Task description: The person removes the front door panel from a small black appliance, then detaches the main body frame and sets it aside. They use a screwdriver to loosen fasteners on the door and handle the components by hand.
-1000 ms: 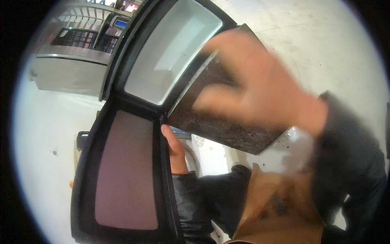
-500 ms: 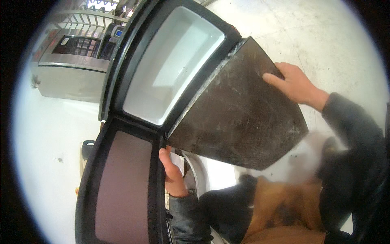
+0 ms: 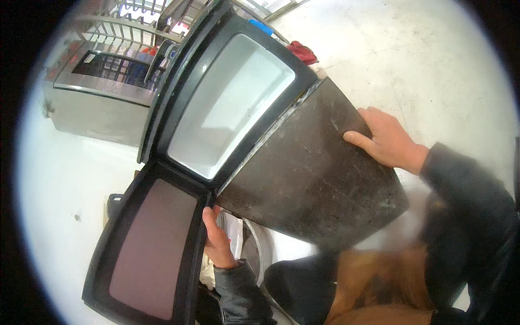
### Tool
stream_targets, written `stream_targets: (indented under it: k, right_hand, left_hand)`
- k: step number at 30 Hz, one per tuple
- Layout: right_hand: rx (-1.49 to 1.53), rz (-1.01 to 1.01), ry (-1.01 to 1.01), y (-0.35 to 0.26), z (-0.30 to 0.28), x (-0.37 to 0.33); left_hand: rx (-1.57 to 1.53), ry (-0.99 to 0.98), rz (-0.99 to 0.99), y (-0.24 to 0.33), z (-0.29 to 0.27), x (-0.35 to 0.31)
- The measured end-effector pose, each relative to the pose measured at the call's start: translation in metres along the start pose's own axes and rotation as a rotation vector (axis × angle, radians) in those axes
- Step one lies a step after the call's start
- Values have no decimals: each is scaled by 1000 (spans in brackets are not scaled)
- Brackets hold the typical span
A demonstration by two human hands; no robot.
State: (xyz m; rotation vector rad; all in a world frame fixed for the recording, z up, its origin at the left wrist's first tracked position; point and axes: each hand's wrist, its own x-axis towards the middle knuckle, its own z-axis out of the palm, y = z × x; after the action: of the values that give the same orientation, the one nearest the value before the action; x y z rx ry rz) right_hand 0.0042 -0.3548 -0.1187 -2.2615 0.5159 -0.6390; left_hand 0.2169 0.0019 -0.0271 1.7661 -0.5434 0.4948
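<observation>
A dark brown box (image 3: 314,168), shaped like a small fridge, tilts in front of me. Its black-framed opening shows a white inside (image 3: 227,103). Hinged to the frame, the door (image 3: 154,244) stands swung out toward the lower left; it has a black border and a purplish tinted panel. My right hand (image 3: 387,138) grips the box's far right edge, thumb on the brown side and fingers hidden behind. At the lower corner near the hinge, my left hand (image 3: 218,241) is closed on the edge, thumb up; its fingers are mostly hidden.
A steel appliance (image 3: 103,116) with a dark window stands on the pale floor at the far left, beside a metal rack (image 3: 130,30). Behind the box lies a red cloth (image 3: 302,53). Below the box are my knees and an orange-brown apron (image 3: 379,276).
The box has shifted slightly down in view, and its door has moved left. Both hands keep their hold. A red cloth now shows beyond the box's top corner.
</observation>
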Motion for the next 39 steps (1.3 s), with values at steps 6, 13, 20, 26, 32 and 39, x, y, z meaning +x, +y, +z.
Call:
stream_targets:
  k: [6, 13, 20, 26, 32, 39]
  right_hand:
    - [23, -70, 6, -4, 2, -8]
    - [55, -19, -53, -21, -1, -21]
    - [72, -72, -140, -44, -3, -43]
    - [165, -108, -157, -40, -5, -49]
    - [142, -105, -160, -42, -14, -46]
    - [48, -64, -218, -39, -14, -40]
  left_hand:
    - [18, -44, -48, 1, -7, 6]
    - [33, -126, 42, 5, -15, 12]
    - [-25, -279, 30, -18, -47, 42]
    - [45, -285, -68, -20, -55, 55]
    - [-25, -189, 8, -22, -58, 49]
    - [-19, -223, -2, -10, -51, 36]
